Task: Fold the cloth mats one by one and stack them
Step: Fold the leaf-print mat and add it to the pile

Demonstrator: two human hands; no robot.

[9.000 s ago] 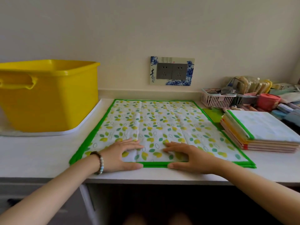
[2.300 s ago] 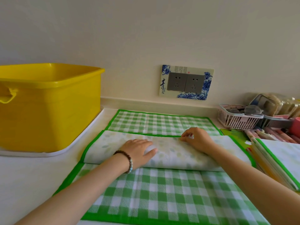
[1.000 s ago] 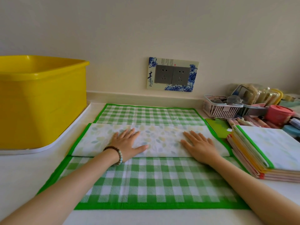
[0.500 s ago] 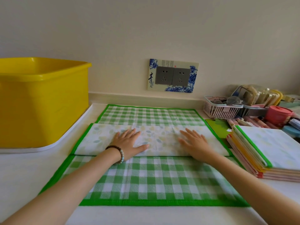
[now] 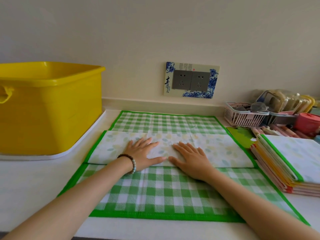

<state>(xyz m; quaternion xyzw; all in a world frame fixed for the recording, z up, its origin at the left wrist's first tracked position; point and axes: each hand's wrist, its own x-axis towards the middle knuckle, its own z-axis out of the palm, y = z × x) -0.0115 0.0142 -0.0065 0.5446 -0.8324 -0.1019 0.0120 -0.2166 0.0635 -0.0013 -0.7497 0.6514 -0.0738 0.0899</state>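
Observation:
A leaf-print cloth mat (image 5: 221, 149) with a green border lies folded into a long band across the counter. Under it a green checked mat (image 5: 164, 193) is spread flat. My left hand (image 5: 143, 153) presses flat on the folded band, fingers straight, a bead bracelet on the wrist. My right hand (image 5: 190, 158) lies flat beside it, thumbs nearly touching. At the right stands a stack of folded mats (image 5: 292, 161), its top one pale with a green edge.
A big yellow tub (image 5: 50, 104) on a white tray fills the left. Behind the stack are a white basket (image 5: 242, 116), a pink cup (image 5: 306, 121) and packets. A wall socket plate (image 5: 191, 80) is above. The counter edge runs close to me.
Since half a second ago my right hand has slid left along the folded band toward my left hand. Earlier the leaf mat lay open; it has been folded into a band.

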